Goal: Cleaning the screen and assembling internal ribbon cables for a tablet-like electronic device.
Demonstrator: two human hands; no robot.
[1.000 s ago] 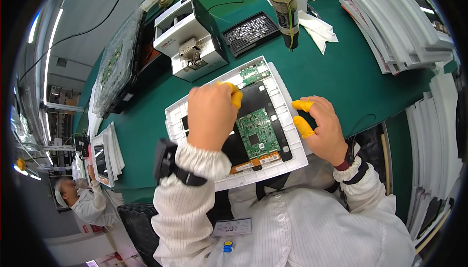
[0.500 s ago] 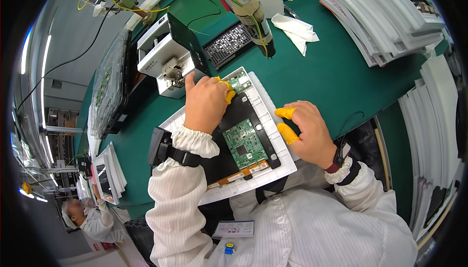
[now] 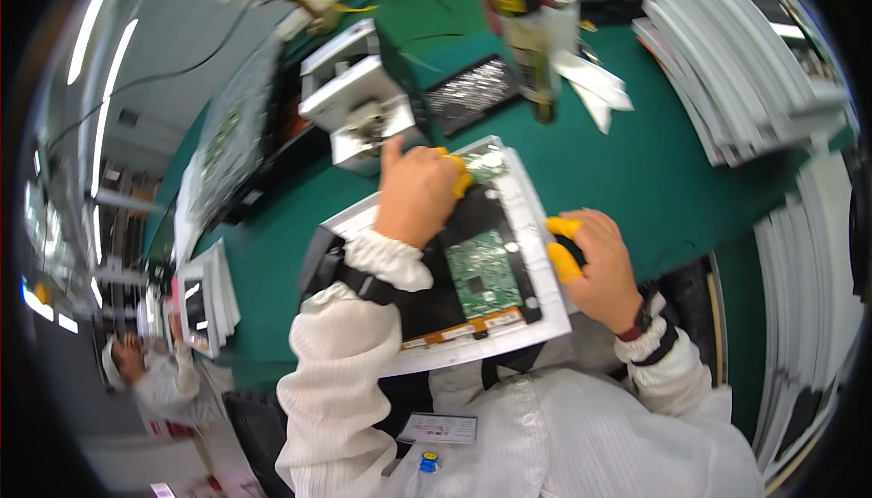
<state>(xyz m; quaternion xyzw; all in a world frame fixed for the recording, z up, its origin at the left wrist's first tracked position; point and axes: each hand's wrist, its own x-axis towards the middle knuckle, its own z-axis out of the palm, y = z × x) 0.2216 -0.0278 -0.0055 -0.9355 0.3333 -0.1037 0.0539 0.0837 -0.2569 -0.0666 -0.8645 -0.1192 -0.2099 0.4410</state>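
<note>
A white-framed display panel (image 3: 541, 266) with a black back lies slanted across the table's front edge before me. A green circuit board (image 3: 484, 276) sits on its back, with an orange-brown flat strip (image 3: 468, 329) along the near edge. My left hand (image 3: 420, 194) reaches over the panel, its yellow-cotted fingers curled together at a smaller green board (image 3: 488, 165) in the far corner. Whatever those fingertips hold is hidden. My right hand (image 3: 599, 266) is beside the panel's right edge, thumb and forefinger in yellow finger cots, spread with a gap between them.
Beyond the panel stand a white-and-black bench device (image 3: 363, 98), a black tray of small shiny parts (image 3: 472, 94) and a hanging cylindrical tool (image 3: 527, 53). White cloth (image 3: 595, 89) lies behind. Stacked white panels (image 3: 736, 53) rise at right. A person (image 3: 154, 375) sits far left.
The whole view has shifted, so the scene appears farther right and slightly lower, with some blur. Both hands keep nearly the same places relative to the panel.
</note>
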